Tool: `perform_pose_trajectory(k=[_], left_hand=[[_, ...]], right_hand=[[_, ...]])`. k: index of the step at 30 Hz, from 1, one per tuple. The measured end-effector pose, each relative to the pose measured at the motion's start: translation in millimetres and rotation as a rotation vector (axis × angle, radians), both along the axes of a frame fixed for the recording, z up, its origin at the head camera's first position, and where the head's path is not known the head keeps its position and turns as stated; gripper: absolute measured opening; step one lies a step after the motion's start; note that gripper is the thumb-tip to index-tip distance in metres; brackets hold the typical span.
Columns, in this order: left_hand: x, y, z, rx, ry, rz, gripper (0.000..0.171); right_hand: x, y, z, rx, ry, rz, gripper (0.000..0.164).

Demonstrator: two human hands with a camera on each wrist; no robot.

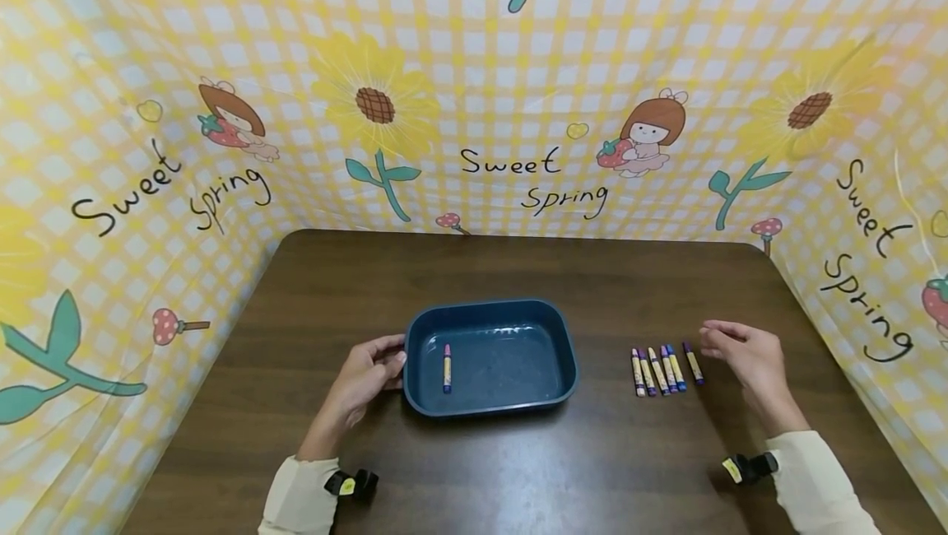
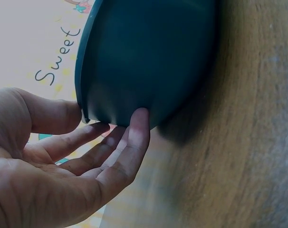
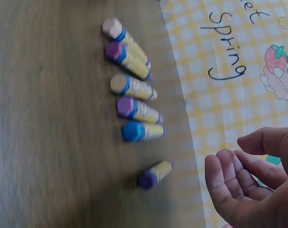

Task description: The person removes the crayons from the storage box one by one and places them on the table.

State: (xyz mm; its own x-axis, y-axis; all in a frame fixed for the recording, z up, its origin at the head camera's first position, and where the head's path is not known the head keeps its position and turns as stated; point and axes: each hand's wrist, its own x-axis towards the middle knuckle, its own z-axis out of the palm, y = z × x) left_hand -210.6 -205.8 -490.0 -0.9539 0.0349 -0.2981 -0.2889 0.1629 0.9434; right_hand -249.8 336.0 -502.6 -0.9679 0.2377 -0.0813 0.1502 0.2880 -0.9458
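My left hand (image 1: 364,379) grips the left end of a dark blue plastic tray (image 1: 504,366). In the left wrist view its thumb lies at the rim and its fingertips touch the outer wall. One crayon (image 1: 448,374) with a pinkish-purple tip lies inside the tray, toward its left side. Over on the right, my right hand (image 1: 748,358) is raised above the table, fingers loosely bent and holding nothing. Nearest to it lies a dark purple crayon (image 3: 155,175), set slightly apart. Several other crayons lie side by side, among them a blue one (image 3: 143,131) and a tan one (image 3: 133,87).
The brown wooden table (image 1: 504,469) carries the tray near its middle. A yellow checked cloth (image 1: 489,107) printed with flowers and words hangs along the back and both sides. Each wrist wears a black strap, such as the right strap (image 1: 750,467).
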Motion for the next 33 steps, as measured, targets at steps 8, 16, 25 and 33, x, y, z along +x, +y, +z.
perform_pose_trajectory(k=[8,16,25,33], left_hand=[[1.2,-1,-1.3,-0.011,-0.003,0.0,0.037],[-0.2,-2,-2.6,0.003,0.017,-0.003,0.038],[0.7,-1,-1.5,0.012,0.021,-0.013,0.038],[1.8,0,2.1,0.016,0.023,-0.011,0.038]], right_hand=[[-9.0,-15,-7.2,-0.172,0.037,0.024,0.044],[-0.9,-68,38.3,-0.268,0.032,0.121,0.02],[-9.8,-93,43.5,-0.312,0.042,0.172,0.011],[-14.9,-113,52.1,-0.296,0.02,0.203,0.014]])
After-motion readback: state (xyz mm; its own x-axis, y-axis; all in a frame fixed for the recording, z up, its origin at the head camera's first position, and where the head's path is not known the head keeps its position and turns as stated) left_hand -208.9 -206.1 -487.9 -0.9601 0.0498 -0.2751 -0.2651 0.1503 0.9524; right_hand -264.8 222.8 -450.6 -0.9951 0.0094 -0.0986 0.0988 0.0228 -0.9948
